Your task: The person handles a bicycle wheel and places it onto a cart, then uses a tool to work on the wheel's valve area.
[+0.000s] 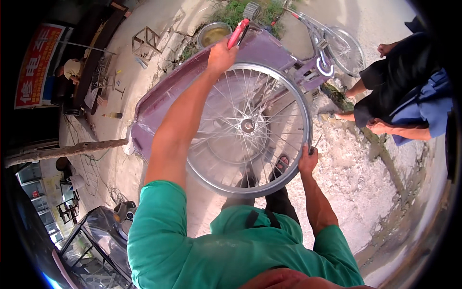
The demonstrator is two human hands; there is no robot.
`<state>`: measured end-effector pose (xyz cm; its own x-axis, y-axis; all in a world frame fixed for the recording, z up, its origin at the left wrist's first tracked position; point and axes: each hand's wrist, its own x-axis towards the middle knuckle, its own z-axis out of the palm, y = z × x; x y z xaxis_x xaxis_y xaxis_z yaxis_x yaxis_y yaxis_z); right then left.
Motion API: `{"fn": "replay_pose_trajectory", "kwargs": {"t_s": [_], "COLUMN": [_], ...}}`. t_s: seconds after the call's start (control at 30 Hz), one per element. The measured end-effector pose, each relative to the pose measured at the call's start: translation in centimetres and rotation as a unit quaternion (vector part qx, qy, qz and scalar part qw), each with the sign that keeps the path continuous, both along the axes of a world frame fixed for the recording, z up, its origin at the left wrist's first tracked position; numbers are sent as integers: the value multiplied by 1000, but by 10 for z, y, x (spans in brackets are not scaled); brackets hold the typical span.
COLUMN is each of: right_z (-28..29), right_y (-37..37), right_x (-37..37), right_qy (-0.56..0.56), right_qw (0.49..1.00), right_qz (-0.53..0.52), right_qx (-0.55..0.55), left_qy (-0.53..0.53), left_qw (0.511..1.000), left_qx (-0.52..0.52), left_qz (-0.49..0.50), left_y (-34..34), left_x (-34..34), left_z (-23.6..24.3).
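Note:
A spoked bicycle wheel [248, 126] with a silver rim is held up before me, its hub facing me. My left hand [222, 56], at the top of the wheel, is closed round a red-handled tool [237, 33] that looks like pliers. Whether that hand also touches the rim cannot be made out. At the lower right of the rim, my right hand [308, 160] is closed, its fingers against the wheel. A thin pointed metal tool [318, 140] sticks up from the right hand; its kind is unclear.
Beyond the wheel lies a purple metal cargo bed [166, 91]. A round basin [213, 34] stands behind it. Further back is a bicycle wheel with frame parts [344, 50]. On the right is another person in dark clothes [392, 82]. Left are a wooden stool [146, 40] and a pole [67, 153].

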<state>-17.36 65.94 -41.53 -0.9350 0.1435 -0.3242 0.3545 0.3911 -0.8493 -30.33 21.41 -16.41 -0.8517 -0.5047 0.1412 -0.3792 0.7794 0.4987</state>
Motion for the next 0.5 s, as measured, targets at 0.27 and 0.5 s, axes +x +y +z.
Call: {"fn": "replay_pose_trajectory", "kwargs": {"t_s": [0.27, 0.5], "right_z": [-27, 14], "right_y": [4, -5], "right_x": [0, -5], "right_qy": [-11, -65], "right_qw": [998, 987], "right_qz": [-31, -51], "right_qx": [-49, -140], "left_qy": [-111, -252], "left_qw": [993, 965], "left_qx": [-42, -76], "left_qz": [9, -17], "left_y": [-61, -82], "left_x": [1, -26], "left_z": [-42, -43]}}
